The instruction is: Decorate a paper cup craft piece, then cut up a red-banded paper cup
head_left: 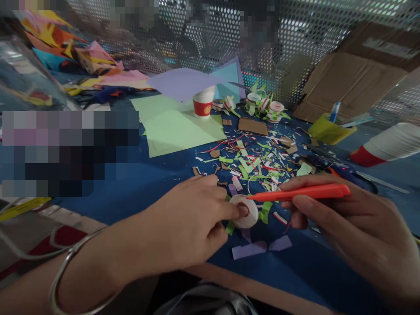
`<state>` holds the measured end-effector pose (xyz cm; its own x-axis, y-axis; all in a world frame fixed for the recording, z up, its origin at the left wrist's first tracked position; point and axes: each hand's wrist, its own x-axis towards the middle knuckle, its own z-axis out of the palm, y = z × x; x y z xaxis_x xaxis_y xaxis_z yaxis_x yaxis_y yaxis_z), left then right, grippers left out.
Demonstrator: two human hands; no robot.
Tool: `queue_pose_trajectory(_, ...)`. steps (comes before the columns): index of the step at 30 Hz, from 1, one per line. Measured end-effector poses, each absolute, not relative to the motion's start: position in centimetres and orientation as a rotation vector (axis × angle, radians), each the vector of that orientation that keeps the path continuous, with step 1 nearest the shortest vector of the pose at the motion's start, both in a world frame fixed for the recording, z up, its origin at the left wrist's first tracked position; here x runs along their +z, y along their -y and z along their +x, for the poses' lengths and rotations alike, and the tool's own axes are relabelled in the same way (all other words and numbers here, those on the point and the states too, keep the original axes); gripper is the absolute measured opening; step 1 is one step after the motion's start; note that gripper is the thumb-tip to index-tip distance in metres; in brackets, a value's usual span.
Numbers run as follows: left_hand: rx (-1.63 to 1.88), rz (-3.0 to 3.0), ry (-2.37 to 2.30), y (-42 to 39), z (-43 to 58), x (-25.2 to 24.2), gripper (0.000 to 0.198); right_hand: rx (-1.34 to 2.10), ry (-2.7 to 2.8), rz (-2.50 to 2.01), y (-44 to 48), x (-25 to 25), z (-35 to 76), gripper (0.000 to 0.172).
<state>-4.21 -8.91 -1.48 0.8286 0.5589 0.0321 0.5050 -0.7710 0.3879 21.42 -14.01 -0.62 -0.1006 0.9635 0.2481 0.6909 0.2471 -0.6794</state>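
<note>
Left hand (190, 214): fingers half curled, index tip on one white disc (252, 219), front centre; grip cannot be confirmed. One upright cup (202, 106) stands at the disc's 11 o'clock. At 12 to 1 o'clock, at least four fringed pieces (276, 106) appear complete; the disc appears unfinished. At least two purple strips (249, 250) lie at 5 to 6 o'clock. Right hand (357, 232): fingers closed on one red pen (315, 192), tip near the disc's 12 o'clock rim.

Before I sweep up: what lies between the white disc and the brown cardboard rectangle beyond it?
In the head view, scattered green, white and red scraps lie between the white disc and the brown cardboard rectangle.
</note>
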Motion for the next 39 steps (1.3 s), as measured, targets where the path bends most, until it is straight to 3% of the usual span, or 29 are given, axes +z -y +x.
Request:
queue_pose_trajectory(2,0.085,2.627,-0.828,8.1,-3.5,-0.3,0.018,0.483,1.785,-1.527,14.5,-0.5,21.3,0.019)
queue_pose_trajectory(12,-0.296,2.446,-0.653,3.4,0.3,3.6,0.036,0.303,1.850,-1.431,16.6,-0.4,21.2,0.009)
queue_pose_trajectory(16,-0.255,2.446,-0.619,3.5,0.3,4.0,0.041,0.210,2.039,-1.326,16.4,-0.8,20.9,0.016)
queue_pose_trajectory(21,-0.286,2.507,-0.579,3.2,0.4,3.8,0.031,0.252,2.180,-1.288,15.9,-1.4,20.6,0.023)
queue_pose_trajectory(39,-0.225,2.528,-0.540,3.0,0.2,3.0,0.024,0.048,2.341,-1.192,15.2,-1.2,19.7,0.018)
